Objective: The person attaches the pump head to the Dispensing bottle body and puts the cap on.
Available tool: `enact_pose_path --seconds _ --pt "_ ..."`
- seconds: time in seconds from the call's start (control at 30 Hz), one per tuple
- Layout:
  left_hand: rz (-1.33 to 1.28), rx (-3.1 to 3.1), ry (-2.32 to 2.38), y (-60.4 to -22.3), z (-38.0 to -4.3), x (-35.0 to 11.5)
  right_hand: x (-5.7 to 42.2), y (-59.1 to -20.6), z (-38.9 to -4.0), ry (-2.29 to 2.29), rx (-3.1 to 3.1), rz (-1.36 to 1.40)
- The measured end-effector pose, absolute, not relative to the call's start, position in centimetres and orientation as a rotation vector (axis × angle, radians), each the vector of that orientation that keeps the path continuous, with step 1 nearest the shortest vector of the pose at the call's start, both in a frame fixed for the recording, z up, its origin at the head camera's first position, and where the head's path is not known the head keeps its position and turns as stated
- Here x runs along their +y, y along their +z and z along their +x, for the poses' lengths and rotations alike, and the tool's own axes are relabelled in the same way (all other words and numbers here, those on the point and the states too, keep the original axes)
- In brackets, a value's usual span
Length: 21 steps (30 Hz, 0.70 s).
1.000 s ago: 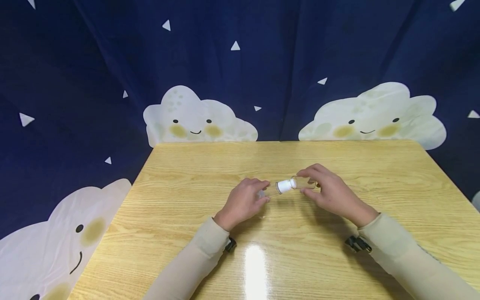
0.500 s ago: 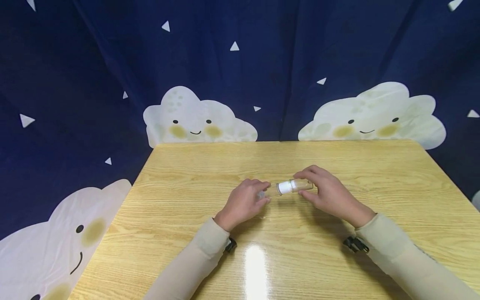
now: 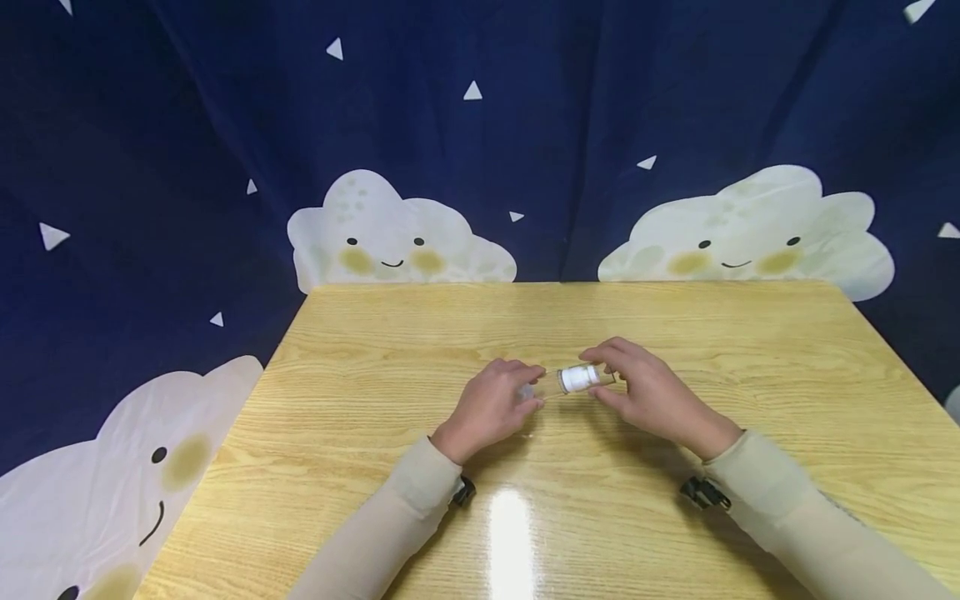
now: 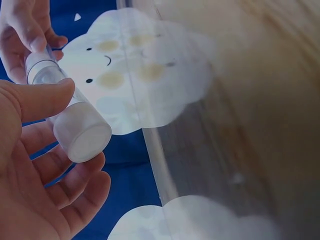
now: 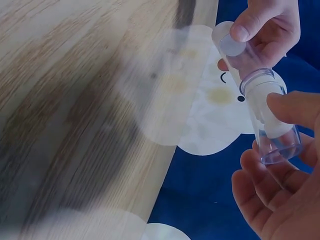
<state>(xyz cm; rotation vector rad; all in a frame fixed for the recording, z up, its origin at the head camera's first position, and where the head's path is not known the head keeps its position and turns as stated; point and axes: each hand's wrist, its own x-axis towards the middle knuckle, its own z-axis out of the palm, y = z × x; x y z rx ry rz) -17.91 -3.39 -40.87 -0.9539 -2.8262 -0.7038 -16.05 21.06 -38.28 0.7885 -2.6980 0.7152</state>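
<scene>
A small clear bottle (image 3: 552, 384) with a white pump head (image 3: 579, 378) lies almost level between both hands, above the table. My left hand (image 3: 491, 406) holds its body, thumb across the side and fingers beneath, near the white end (image 4: 89, 142) seen in the left wrist view. My right hand (image 3: 651, 392) pinches a clear cap (image 5: 280, 150) between thumb and fingers. Inside that see-through cap the white pump head shows, and the cap's rim sits close to the bottle's shoulder (image 5: 250, 62) in the right wrist view.
Under both hands spreads a light wood-grain table (image 3: 390, 358), with a bright glare patch near its front. Behind and left of it hangs a dark blue curtain (image 3: 420, 125) with white clouds and triangles. Each sleeve cuff has a dark strap buckle (image 3: 705, 492) below it.
My right hand has moved left with the cap, which has slid over the white pump head towards the bottle. My left hand has stayed almost still.
</scene>
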Motion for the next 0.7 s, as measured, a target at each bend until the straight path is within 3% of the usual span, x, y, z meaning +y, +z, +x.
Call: enact_pose_path --seconds 0.7 --pt "-0.93 -2.809 -0.674 -40.7 -17.76 -3.73 20.77 -38.43 -16.11 0.81 -2.727 0.78"
